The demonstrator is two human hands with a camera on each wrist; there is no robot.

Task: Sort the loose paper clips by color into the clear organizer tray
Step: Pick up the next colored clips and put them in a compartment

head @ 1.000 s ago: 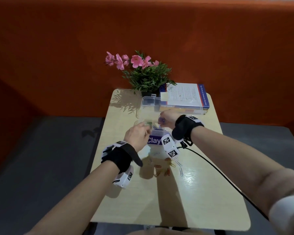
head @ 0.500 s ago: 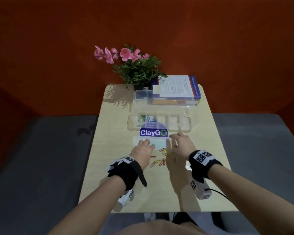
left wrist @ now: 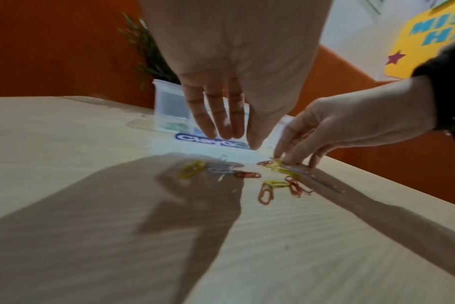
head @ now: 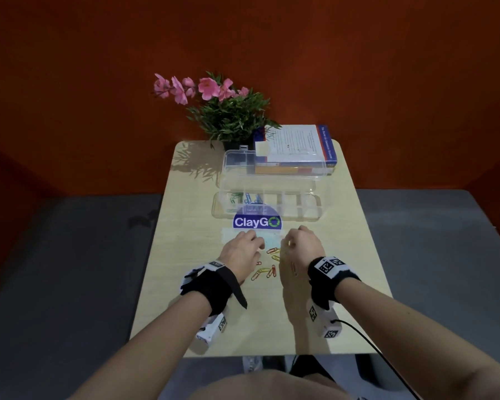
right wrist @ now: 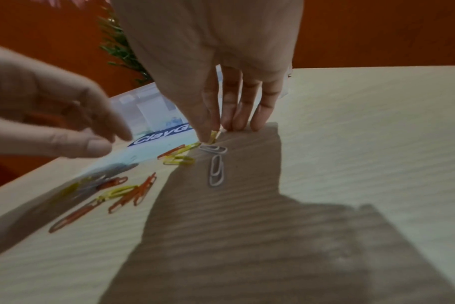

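Observation:
Red, yellow and white loose paper clips (head: pixel 267 265) lie scattered on the wooden table between my hands. In the right wrist view my right hand (right wrist: pixel 210 133) pinches a yellow paper clip (right wrist: pixel 213 136) between thumb and forefinger at the table surface, just beyond two white clips (right wrist: pixel 216 173). My left hand (left wrist: pixel 234 139) hovers over the left side of the pile with its fingers straight, holding nothing. The clear organizer tray (head: pixel 309 210) lies beyond the hands, lid up, with green clips (head: pixel 236 199) and blue clips (head: pixel 253 199) in its left compartments.
A blue ClayGo sticker (head: pixel 257 222) sits on the table between tray and hands. A potted plant with pink flowers (head: pixel 228 111) and stacked books (head: pixel 298 148) stand at the far edge behind the tray's lid. The table (head: pixel 191 313) ends just behind my wrists.
Both hands have come back from the tray to the clip pile. Since half a second ago, the right hand's fingers have curled down onto a yellow clip.

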